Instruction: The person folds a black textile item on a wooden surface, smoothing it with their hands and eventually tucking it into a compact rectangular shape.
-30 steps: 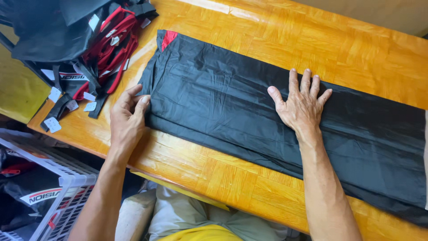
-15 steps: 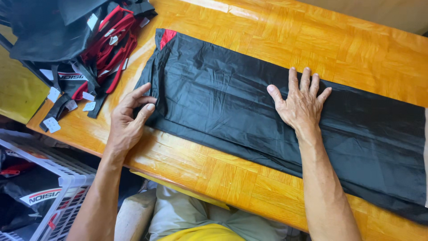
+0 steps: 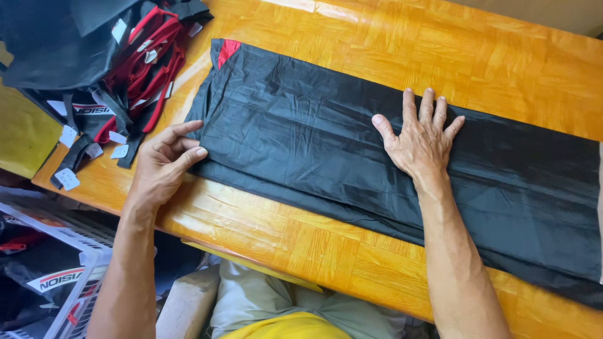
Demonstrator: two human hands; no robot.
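Head view: the folded black nylon garment (image 3: 377, 157) lies lengthwise across the wooden worktop (image 3: 301, 245). The left hand (image 3: 164, 164) pinches its near left edge between thumb and fingers; the right hand (image 3: 419, 141) presses flat on its middle, fingers spread. The slick fabric could slide and the layers skew if the pinch tugs. A pile of black-and-red garments (image 3: 119, 69) crowds the worktop's left end, with a white crate (image 3: 69, 295) below.

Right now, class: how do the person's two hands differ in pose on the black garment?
The right hand lies flat, fingers spread, mid-garment; the left hand is curled, pinching the near edge of the black garment at its end. The right hand presses down from above; the left hand grips from the side. Both touch the fabric.
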